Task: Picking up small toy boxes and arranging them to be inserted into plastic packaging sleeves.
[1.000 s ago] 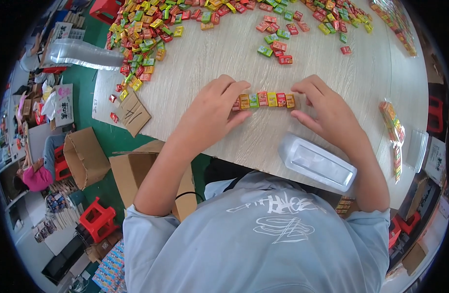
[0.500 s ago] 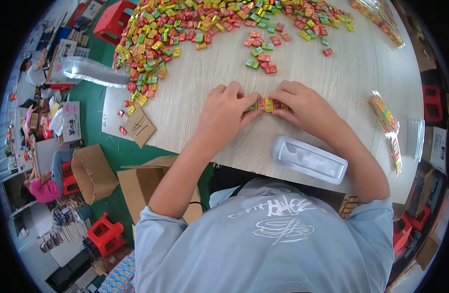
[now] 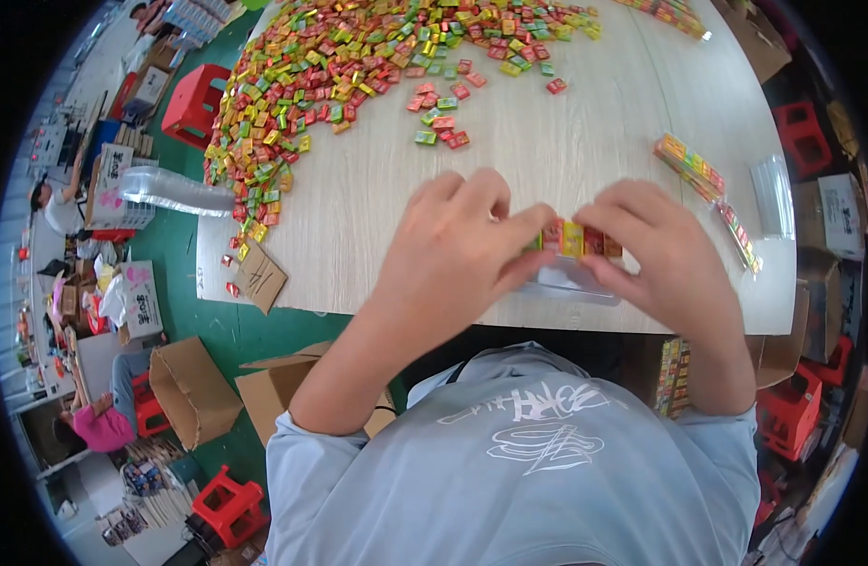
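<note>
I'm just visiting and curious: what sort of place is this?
Probably a small packing workshop: a big heap of wrapped candies covers the wooden table, cardboard boxes sit on the floor, and filled packs lie nearby.

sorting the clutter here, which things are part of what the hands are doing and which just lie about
In hand:
left hand
right hand
short row of small coloured wrapped sweets
clear plastic tray

Lying about:
big heap of loose coloured sweets
filled sweet strips
brown cardboard boxes
red plastic stools
</note>
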### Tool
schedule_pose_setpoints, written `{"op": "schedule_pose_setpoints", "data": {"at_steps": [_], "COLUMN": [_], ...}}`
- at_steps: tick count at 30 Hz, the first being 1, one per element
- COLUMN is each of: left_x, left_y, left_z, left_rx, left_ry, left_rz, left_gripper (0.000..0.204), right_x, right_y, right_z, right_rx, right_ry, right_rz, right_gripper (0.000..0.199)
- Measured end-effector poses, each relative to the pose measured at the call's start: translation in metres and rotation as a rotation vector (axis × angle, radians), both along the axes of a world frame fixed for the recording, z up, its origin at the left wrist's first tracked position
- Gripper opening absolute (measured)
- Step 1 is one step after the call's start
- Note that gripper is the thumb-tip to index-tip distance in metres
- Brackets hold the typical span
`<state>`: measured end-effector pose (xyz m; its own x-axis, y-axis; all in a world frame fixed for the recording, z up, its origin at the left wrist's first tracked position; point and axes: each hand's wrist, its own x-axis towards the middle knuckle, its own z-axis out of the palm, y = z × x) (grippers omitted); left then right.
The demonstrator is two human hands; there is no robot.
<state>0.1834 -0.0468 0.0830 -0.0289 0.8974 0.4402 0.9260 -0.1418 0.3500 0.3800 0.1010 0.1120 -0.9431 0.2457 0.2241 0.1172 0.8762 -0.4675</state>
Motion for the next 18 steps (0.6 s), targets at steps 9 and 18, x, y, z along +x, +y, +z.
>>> {"op": "schedule_pose_setpoints", "data": {"at_steps": [9, 18], "left_x": [0.024, 0.032], "left_y": [-0.022, -0.058], "left_z": [-0.024, -0.055], "left_rx": [-0.085, -0.075], "left_ry": [0.011, 0.037], "left_rz": [-0.061, 0.013], "left_gripper": [0.048, 0.059], "right_x": [0.038, 0.058], "right_y": [-0.041, -0.064], "right_z": [-0.034, -0.065], "right_rx": [-0.083, 0.016], "right_ry": [0.005, 0.095], "right_rz": [-0.211, -0.285], "right_gripper": [0.039, 0.049]}}
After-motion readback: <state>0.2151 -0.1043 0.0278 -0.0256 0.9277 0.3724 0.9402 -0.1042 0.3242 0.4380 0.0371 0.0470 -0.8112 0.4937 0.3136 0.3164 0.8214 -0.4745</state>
